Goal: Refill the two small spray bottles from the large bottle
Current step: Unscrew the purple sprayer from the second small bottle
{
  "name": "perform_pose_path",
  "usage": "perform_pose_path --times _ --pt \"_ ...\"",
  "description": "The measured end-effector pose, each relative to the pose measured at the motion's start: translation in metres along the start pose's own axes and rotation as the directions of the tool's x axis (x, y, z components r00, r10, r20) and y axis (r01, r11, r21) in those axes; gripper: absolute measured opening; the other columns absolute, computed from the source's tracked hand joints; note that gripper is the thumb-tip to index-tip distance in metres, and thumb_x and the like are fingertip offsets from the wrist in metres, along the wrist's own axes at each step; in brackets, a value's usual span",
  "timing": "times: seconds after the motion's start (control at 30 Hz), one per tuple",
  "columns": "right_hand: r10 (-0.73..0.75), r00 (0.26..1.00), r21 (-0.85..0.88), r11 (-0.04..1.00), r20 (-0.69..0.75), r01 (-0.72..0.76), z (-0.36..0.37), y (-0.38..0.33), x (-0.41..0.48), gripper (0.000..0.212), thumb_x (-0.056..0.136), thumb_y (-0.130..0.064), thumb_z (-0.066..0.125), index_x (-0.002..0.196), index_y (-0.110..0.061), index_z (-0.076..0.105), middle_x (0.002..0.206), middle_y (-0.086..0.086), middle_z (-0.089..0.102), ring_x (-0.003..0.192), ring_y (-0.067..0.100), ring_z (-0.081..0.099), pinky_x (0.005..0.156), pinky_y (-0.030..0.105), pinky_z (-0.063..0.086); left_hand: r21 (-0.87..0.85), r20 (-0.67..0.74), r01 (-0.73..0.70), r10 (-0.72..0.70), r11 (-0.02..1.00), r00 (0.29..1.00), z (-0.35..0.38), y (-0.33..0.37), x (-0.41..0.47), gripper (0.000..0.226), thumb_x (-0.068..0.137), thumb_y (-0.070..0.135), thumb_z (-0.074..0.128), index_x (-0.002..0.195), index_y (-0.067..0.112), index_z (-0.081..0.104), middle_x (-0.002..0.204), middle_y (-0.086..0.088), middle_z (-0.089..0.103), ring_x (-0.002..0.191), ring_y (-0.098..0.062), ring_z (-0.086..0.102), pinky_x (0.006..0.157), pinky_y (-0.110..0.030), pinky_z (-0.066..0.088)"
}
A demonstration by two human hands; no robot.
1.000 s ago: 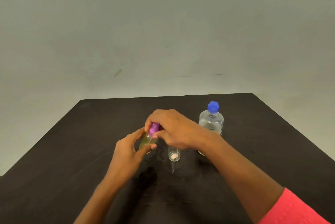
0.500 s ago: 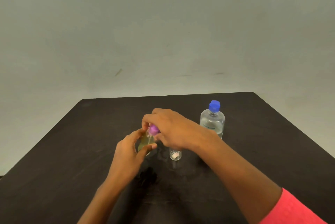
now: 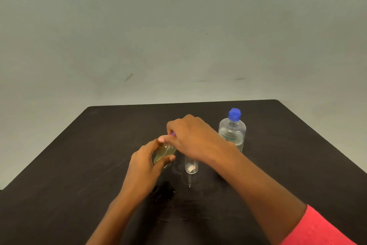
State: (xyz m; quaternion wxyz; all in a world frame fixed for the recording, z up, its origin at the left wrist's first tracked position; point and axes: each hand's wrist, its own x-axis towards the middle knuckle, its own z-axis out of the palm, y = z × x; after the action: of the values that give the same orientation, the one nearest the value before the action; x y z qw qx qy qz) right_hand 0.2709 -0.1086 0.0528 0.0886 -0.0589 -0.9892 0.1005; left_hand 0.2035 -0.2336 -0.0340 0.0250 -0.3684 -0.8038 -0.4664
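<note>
Head camera: a person works two-handed at a black counter (image 3: 79, 165) set against a plain grey-green wall (image 3: 178, 26). The left hand (image 3: 146, 167) grips a small spray bottle (image 3: 163, 153) of pale yellow liquid near the middle of the counter, thumb and fingers (image 3: 151, 145) curled round its clear body. The bottle leans a little to the right. The right hand (image 3: 195, 137) reaches across from above, its fingers (image 3: 172, 125) bunched and pinching the bottle's purple top (image 3: 173, 134), most of which is hidden under them.

Just right of that bottle, partly under the right wrist, a second small bottle (image 3: 191, 166) stands upright on the counter, clear and open at the mouth, with something pale at its bottom. The large bottle (image 3: 232, 135) stands upright farther back and to the right, apart from both hands, its blue cap (image 3: 234, 114) on and clear liquid showing in its lower part.

A small dark object (image 3: 163, 193) lies on the counter beside the left wrist; what it is cannot be told. A pink sleeve (image 3: 321, 229) covers the right upper arm at the lower right.
</note>
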Motion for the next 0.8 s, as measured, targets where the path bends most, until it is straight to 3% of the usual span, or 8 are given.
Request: perform_pose_path --times 0.1,0.13,0.23,0.3,0.4,0.5,0.7,0.8 --pt "-0.076 0.996 0.065 0.995 0.045 0.073 -0.0024 0.0005 -0.0002 0.008 0.091 -0.022 0.061 0.098 -0.021 0.063 0.092 -0.003 0.057 0.084 0.016 0.055 0.07 0.027 0.044 -0.015 0.007 0.016 -0.016 1.0 1.0 0.0012 -0.0005 0.0006 0.034 0.08 0.027 0.07 0.107 0.038 0.053 0.094 0.021 0.061 0.092 0.001 0.058 0.075 -0.011 0.042" --pt "-0.097 0.993 0.086 0.992 0.062 0.091 -0.0043 0.0003 -0.0013 0.016 0.088 -0.017 0.064 0.102 -0.023 0.062 0.094 -0.005 0.054 0.085 0.015 0.054 0.071 0.025 0.043 -0.019 0.004 0.017 -0.017 1.0 1.0 0.0011 -0.0012 0.0008 0.034 0.08 0.026 0.07 0.107 0.037 0.054 0.094 0.022 0.061 0.092 0.002 0.058 0.075 -0.011 0.041" --pt "-0.073 0.996 0.148 0.987 0.053 0.065 -0.0052 0.0017 -0.0023 0.034 0.086 -0.036 0.066 0.115 -0.024 0.055 0.105 -0.001 0.053 0.091 0.016 0.052 0.079 0.029 0.045 -0.005 -0.001 -0.011 0.011 1.0 1.0 0.0001 -0.0002 0.0006 0.035 0.082 0.024 0.068 0.113 0.034 0.055 0.096 0.024 0.06 0.092 0.004 0.058 0.073 -0.007 0.041" --pt "-0.007 1.0 0.066 0.998 0.02 0.005 -0.0023 0.0019 -0.0006 0.036 0.089 -0.051 0.054 0.106 -0.02 0.057 0.1 0.002 0.057 0.088 0.019 0.055 0.077 0.032 0.046 -0.007 -0.006 -0.003 0.003 1.0 1.0 0.0002 -0.0001 0.0006 0.033 0.081 0.024 0.069 0.11 0.033 0.057 0.095 0.023 0.061 0.091 0.005 0.058 0.072 -0.006 0.041" --pt "0.0 1.0 0.038 0.999 0.007 0.0 -0.0016 0.0024 0.0004 0.025 0.095 -0.04 0.05 0.09 -0.018 0.059 0.092 0.003 0.063 0.083 0.02 0.058 0.07 0.031 0.045 0.006 -0.004 0.008 -0.008 1.0 1.0 0.0017 -0.0015 0.0009 0.033 0.08 0.026 0.071 0.109 0.032 0.056 0.095 0.02 0.061 0.092 0.002 0.057 0.073 -0.01 0.041" --pt "-0.081 0.993 0.115 0.991 0.08 0.072 -0.0056 0.002 -0.0029 0.012 0.091 -0.021 0.059 0.103 -0.021 0.061 0.102 -0.001 0.059 0.089 0.017 0.055 0.077 0.03 0.047 0.001 -0.004 0.011 -0.011 1.0 1.0 0.0018 -0.0016 0.0005 0.036 0.08 0.025 0.071 0.11 0.034 0.055 0.094 0.022 0.061 0.092 0.002 0.057 0.074 -0.01 0.041" --pt "0.047 0.999 0.012 0.999 0.006 -0.047 -0.0006 0.0026 0.0003 0.032 0.093 -0.046 0.051 0.102 -0.016 0.058 0.098 0.005 0.061 0.088 0.022 0.057 0.074 0.033 0.045 -0.007 -0.012 0.014 -0.014 1.0 1.0 0.0028 0.0022 0.0017 0.034 0.081 0.022 0.07 0.112 0.029 0.06 0.093 0.021 0.062 0.09 0.003 0.059 0.07 -0.008 0.041" --pt "0.003 0.999 0.067 0.998 0.052 -0.007 -0.003 0.0035 -0.0006 0.012 0.092 -0.027 0.059 0.1 -0.018 0.06 0.098 0.003 0.062 0.086 0.02 0.057 0.072 0.03 0.045 -0.007 0.007 0.02 -0.02 1.0 1.0 0.0031 0.002 0.0016 0.037 0.081 0.023 0.071 0.112 0.035 0.055 0.093 0.022 0.06 0.09 0.005 0.057 0.07 -0.008 0.038"
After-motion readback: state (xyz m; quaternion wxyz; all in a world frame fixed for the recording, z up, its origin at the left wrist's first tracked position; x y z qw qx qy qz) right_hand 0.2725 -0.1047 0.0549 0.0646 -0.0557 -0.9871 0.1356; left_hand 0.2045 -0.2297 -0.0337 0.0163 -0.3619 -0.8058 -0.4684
